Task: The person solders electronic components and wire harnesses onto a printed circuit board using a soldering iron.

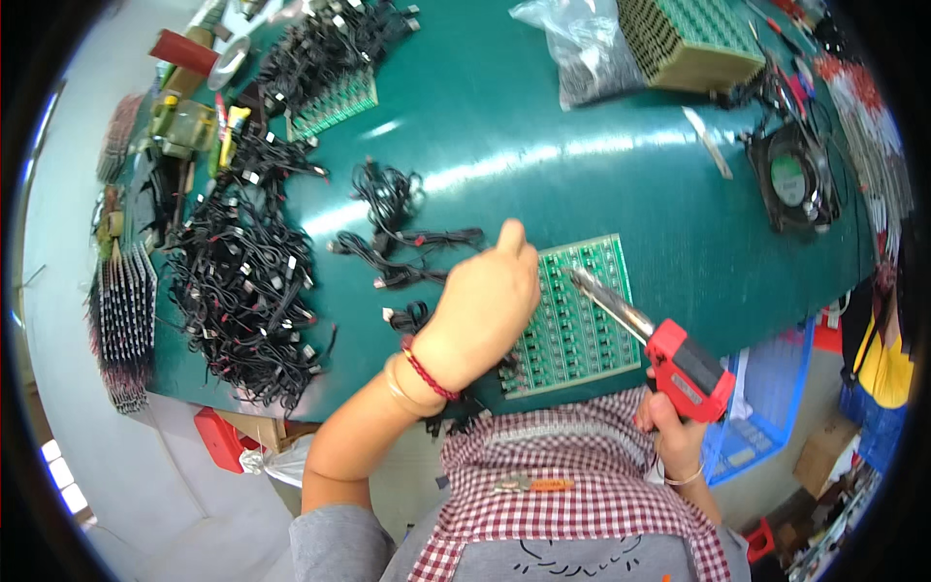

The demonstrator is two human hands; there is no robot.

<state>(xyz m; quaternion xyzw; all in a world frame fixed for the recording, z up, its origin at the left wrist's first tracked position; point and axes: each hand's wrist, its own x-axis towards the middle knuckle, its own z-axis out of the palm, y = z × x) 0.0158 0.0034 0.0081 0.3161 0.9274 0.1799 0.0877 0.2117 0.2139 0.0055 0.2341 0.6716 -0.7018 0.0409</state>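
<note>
Soldering, apparently under way, at green circuit panel (pixel 592 335).
Gripping red soldering gun (pixel 687 373) in right hand (pixel 669 427), pointed over panel; holding left hand (pixel 487 306) over panel's left edge, cannot tell if pinching. Cannot judge amount finished; likely remaining: black cables (pixel 242 281) left of panel.

Grey shirt (pixel 339 538), maroon-and-white checked apron (pixel 582 509), red bracelet (pixel 425 373), pale bangles (pixel 399 390), perhaps metal.

Left of the circuit-board panel (pixel 587 335) lie cable bundles (pixel 386 197) and, farther left, a cable heap (pixel 240 276); behind it, a plastic bag (pixel 593 63) and board stack (pixel 690 44); right and behind, a cooling fan (pixel 790 181).
</note>
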